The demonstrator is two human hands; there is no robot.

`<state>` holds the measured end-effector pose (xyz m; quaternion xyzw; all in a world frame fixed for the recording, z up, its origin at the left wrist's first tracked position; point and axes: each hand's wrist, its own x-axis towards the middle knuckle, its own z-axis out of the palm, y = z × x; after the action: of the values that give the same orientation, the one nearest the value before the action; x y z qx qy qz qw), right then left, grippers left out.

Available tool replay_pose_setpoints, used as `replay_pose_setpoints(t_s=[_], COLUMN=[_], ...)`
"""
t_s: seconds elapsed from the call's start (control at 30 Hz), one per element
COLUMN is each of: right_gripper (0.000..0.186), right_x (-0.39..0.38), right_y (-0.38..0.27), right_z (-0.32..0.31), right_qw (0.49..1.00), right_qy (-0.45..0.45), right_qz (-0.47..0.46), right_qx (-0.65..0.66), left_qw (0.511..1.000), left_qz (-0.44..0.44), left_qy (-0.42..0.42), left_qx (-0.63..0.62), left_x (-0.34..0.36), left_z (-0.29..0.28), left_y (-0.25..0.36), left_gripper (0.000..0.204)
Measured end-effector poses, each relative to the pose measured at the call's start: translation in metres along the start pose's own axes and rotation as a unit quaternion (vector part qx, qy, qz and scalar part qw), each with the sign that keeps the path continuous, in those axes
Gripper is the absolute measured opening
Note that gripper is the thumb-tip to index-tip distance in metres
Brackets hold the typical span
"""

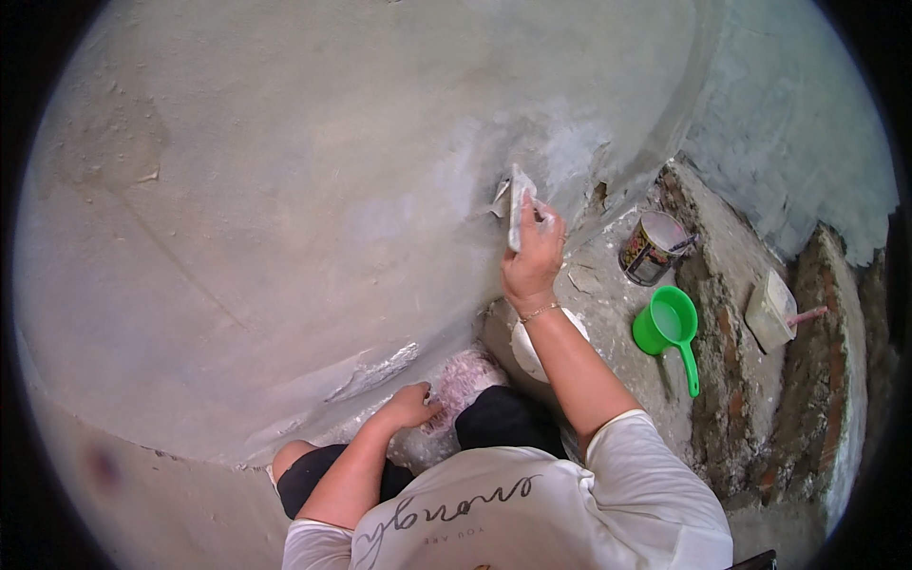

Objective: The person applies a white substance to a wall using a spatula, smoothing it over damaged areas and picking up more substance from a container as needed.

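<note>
My right hand [534, 258] grips a plaster-smeared flat scraper [519, 209], its blade up against the grey wall [313, 209]. Pale wet patches of filler [570, 147] surround it, and a dark chipped spot shows just left of the blade. Down by my knees, my left hand [412, 406] is loosely bent with the fingers a little apart, and no tool shows in it. Right beside its fingertips lies a crumpled pinkish-white mesh bundle [465, 375]. A round white object [534, 350], partly hidden by my right forearm, stands between the bundle and that arm.
Right of my arm stand an open paint tin [650, 249] with a tool in it and a green dipper [665, 321] holding cloudy liquid. Rough broken steps [731, 380] rise at the right, bearing a whitish square tub [770, 312] with a pink-handled tool. Loose chips lie near the wall's foot.
</note>
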<state>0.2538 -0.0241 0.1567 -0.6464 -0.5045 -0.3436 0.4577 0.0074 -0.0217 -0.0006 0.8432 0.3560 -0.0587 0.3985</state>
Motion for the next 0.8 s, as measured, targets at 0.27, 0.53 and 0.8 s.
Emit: replay_pose_setpoints(t_s=[0.27,0.53,0.8], right_gripper=[0.051,0.042,0.047], right_x=[-0.030,0.014,0.032], right_y=[0.023,0.035,0.021], right_z=[-0.025,-0.046,-0.033], right_qw=[0.993,0.972,0.995], right_qy=[-0.063,-0.178,0.034], right_qz=[-0.076,-0.112,-0.076], right_qx=[0.067,0.102,0.053], left_qw=[1.000,1.000,1.000], left_qz=[0.000,-0.014,-0.023], left_qy=[0.005,-0.008,-0.005], left_qx=[-0.007,0.004,0.010], left_x=[-0.004,-0.003,-0.010], left_z=[0.000,-0.003,-0.002], left_y=[-0.007,0.002,0.006], left_gripper=[0.057,0.059,0.058])
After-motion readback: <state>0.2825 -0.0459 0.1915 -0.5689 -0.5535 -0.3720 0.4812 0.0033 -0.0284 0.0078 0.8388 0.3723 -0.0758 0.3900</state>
